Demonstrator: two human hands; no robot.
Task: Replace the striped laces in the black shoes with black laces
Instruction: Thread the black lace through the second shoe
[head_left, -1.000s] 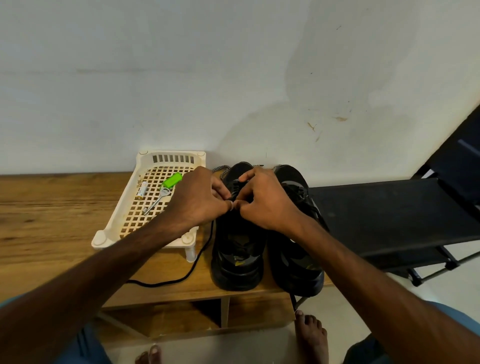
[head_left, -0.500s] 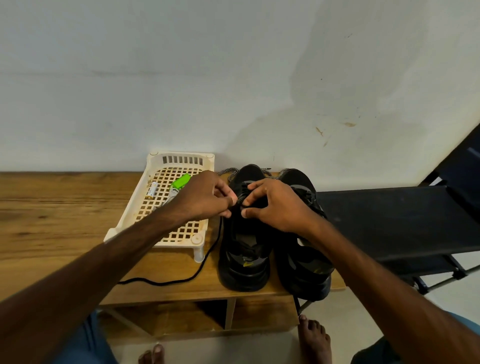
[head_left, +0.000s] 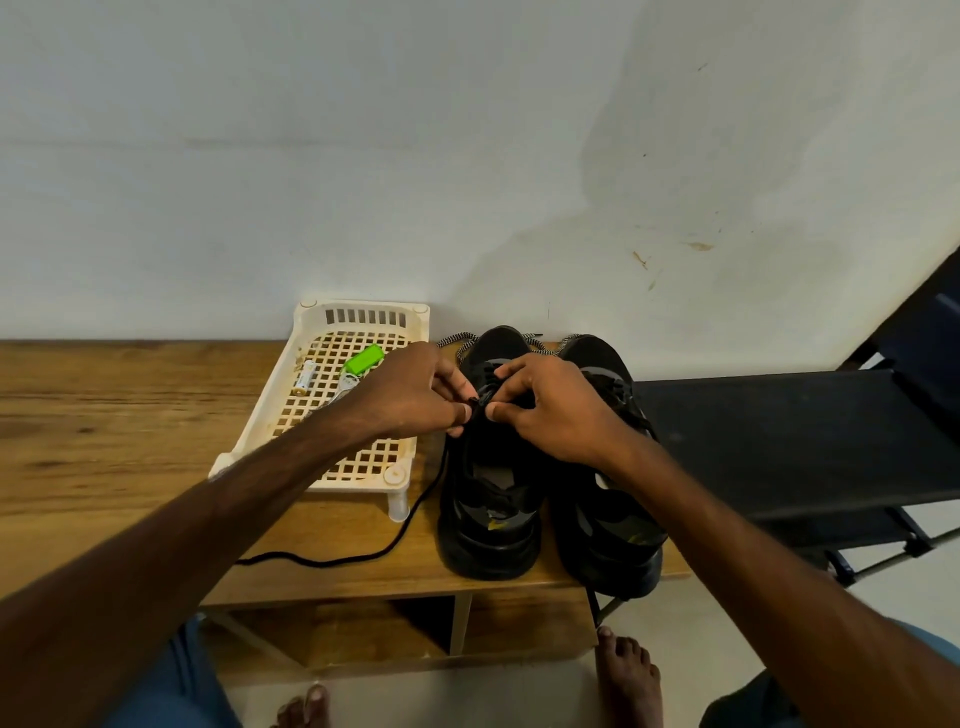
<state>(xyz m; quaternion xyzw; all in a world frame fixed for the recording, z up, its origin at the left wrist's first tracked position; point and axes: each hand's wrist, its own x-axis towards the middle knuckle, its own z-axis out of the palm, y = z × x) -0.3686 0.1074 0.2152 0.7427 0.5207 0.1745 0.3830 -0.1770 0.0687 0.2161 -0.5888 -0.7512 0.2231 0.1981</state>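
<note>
Black lace (head_left: 332, 564) pinched by L hand (head_left: 415, 395) & R hand (head_left: 550, 410) grips atop left shoe (head_left: 488, 540); tail on table (head_left: 104, 415).

Soft, even indoor light; a broad faint shadow falls on the wall (head_left: 597, 171). Wide-angle bending curves the edges. The black shoes (head_left: 545, 493) lose detail.

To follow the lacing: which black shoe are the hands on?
The shoe beside the white basket; left hand and right hand pinch its black lace.

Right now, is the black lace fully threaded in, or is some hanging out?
Partly out: the black lace trails loose from the tray-side shoe across the table.
</note>
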